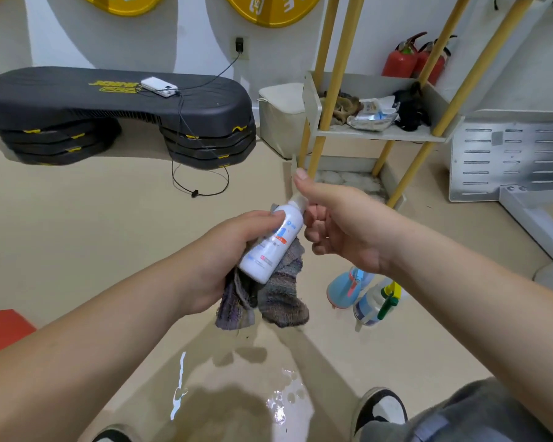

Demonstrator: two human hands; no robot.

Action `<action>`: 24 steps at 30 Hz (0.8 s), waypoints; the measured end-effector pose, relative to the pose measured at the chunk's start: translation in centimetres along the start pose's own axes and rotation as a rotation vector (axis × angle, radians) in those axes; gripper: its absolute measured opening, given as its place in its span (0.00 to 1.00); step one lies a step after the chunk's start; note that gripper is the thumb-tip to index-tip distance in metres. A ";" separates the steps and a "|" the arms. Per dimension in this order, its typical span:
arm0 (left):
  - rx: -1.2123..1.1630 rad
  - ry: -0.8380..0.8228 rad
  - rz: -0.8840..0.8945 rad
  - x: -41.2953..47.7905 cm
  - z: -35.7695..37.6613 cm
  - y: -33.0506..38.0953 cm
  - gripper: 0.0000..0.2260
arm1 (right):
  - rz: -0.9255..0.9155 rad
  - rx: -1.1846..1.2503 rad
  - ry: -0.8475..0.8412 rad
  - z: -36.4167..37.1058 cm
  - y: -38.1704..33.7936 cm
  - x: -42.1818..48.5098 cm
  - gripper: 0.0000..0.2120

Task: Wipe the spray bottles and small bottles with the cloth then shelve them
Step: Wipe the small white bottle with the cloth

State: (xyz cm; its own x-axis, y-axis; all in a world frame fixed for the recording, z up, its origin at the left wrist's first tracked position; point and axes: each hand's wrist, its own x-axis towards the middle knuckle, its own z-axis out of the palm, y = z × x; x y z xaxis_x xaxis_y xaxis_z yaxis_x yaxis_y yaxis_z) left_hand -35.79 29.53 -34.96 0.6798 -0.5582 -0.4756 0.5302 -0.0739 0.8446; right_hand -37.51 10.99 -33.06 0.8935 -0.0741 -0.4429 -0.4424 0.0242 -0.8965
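While the left hand (233, 253) curls its fingers round a small white plastic bottle (268, 250) with blue-and-orange label print and a striped grey-purple woven cloth (280, 298) at mid-frame, the right hand (342, 224) pinches the bottle's top, thumb raised. Lower right of them sit a pale blue spray bottle (342, 290) and a clear green-triggered spray bottle (372, 306).

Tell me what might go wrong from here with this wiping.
1. The left hand grips the small white bottle together with the cloth, and the right hand pinches only its top; it might slip and fall.
2. A wet patch on the floor lies by the shoe; stepping there risks a slip.
3. The blue spray bottle and the green-trigger spray bottle stand on the floor under the right arm and might be knocked over.
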 end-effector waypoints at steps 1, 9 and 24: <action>-0.051 -0.019 -0.027 0.0 -0.1 0.1 0.21 | -0.007 0.026 -0.041 0.0 -0.1 -0.1 0.13; -0.145 0.109 0.076 0.4 0.2 0.3 0.18 | -0.079 -0.001 0.014 0.2 -0.2 -0.3 0.09; 0.367 0.151 0.346 -0.7 2.1 -0.3 0.15 | -0.093 -0.085 0.184 1.4 0.3 0.0 0.13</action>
State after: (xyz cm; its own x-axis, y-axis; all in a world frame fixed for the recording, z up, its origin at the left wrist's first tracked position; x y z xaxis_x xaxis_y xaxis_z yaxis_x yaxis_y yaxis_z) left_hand -37.47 28.21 -34.36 0.8636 -0.4777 -0.1613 0.0680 -0.2066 0.9761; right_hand -37.55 12.35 -33.35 0.9050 -0.2526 -0.3423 -0.3709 -0.0745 -0.9257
